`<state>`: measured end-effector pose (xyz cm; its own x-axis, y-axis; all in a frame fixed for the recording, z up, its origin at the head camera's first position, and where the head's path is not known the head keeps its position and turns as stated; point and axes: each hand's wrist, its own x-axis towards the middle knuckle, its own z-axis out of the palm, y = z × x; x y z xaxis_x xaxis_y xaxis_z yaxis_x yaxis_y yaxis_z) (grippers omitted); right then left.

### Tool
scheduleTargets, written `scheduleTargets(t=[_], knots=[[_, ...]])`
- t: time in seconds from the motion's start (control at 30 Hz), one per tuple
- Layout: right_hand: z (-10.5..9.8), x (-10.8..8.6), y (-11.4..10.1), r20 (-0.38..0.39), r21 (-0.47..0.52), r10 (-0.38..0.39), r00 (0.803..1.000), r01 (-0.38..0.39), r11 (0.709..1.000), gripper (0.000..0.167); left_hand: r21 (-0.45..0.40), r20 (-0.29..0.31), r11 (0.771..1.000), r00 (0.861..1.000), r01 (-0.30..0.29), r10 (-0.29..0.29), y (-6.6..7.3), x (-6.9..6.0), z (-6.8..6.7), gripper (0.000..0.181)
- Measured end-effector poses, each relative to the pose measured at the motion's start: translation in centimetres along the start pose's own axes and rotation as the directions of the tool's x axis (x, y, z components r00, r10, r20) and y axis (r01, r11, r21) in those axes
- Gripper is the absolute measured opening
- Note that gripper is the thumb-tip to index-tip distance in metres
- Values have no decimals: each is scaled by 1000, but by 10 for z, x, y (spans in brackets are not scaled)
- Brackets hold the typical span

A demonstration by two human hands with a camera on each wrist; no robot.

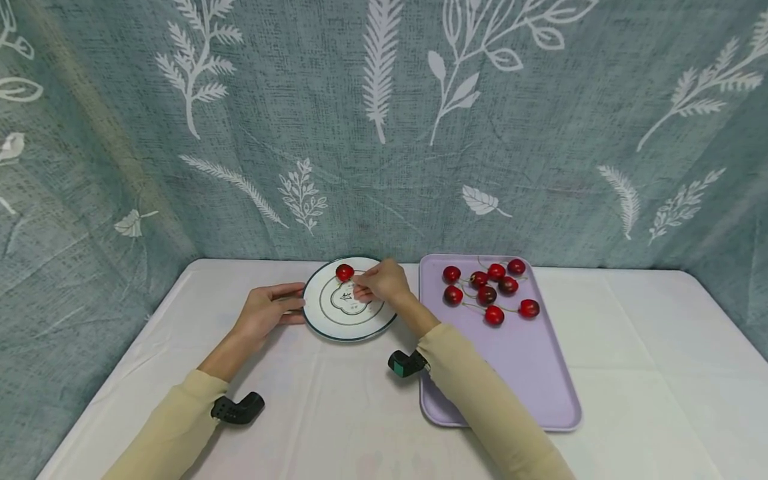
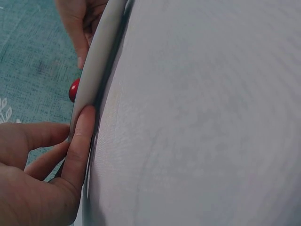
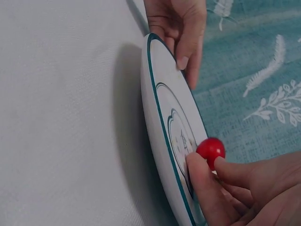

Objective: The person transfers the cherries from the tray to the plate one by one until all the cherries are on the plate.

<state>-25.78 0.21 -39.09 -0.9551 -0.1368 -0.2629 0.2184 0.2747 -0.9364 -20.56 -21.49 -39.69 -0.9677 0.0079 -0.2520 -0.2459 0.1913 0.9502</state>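
Cherry [image 1: 345, 272] pinched by right hand [image 1: 386, 283]; left hand [image 1: 264, 311] grips plate [image 1: 336, 325]; I judge tilting at release could send cherry rolling.

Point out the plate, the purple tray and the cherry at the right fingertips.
Plate [image 1: 348, 320]: head view, face, below the central emblem.
Purple tray [image 1: 528, 373]: head view, bare floor.
Cherry [image 3: 212, 148]: right wrist view, round red side.
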Motion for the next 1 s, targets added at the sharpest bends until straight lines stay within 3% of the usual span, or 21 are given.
scheduleTargets(t=[0.4, 0.73, 1.0], knots=[[-20, -10, -6, 22, -52, -63, 998, 64, 997, 24, 6, 4, 1000, 1000, -10, 10, -2, 0, 0, 48], [-66, -17, -20, 71, -109, -138, 988, 145, 983, 29, -4, 1, 1000, 1000, -12, 12, -2, 0, 0, 48], [-109, -21, -23, 40, -96, -185, 982, 188, 978, 29, -7, 4, 1000, 1000, -9, 9, 0, -1, 1, 48]])
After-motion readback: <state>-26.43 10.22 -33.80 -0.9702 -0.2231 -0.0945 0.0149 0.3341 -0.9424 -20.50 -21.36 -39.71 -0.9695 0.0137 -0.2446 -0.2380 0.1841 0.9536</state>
